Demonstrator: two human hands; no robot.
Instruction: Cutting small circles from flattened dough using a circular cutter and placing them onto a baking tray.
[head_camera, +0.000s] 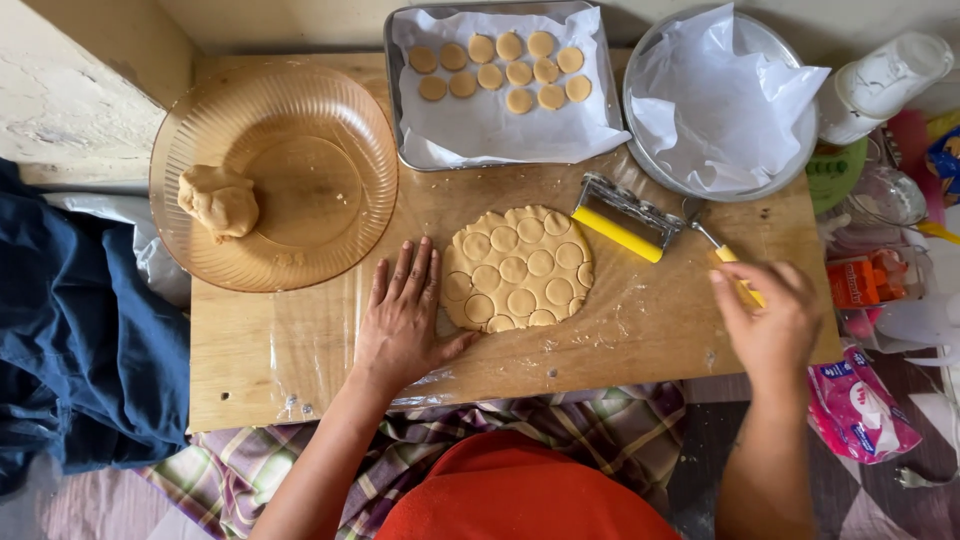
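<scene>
A flat round sheet of dough (518, 268), scored with several circles, lies on a wooden board (300, 350). My left hand (404, 315) rests flat on the board, fingers apart, touching the sheet's left edge. My right hand (766, 318) closes on the yellow handle of a roller cutter (628, 222), whose yellow roller and metal frame lie just right of the dough. A rectangular tray (500, 85) lined with white paper holds several cut dough rounds (505, 68).
An amber glass plate (300, 170) at the left carries a lump of dough (219, 200). A round metal tin (720, 100) with white paper sits at the back right. Containers and packets (865, 400) crowd the right edge. Blue cloth (80, 330) lies left.
</scene>
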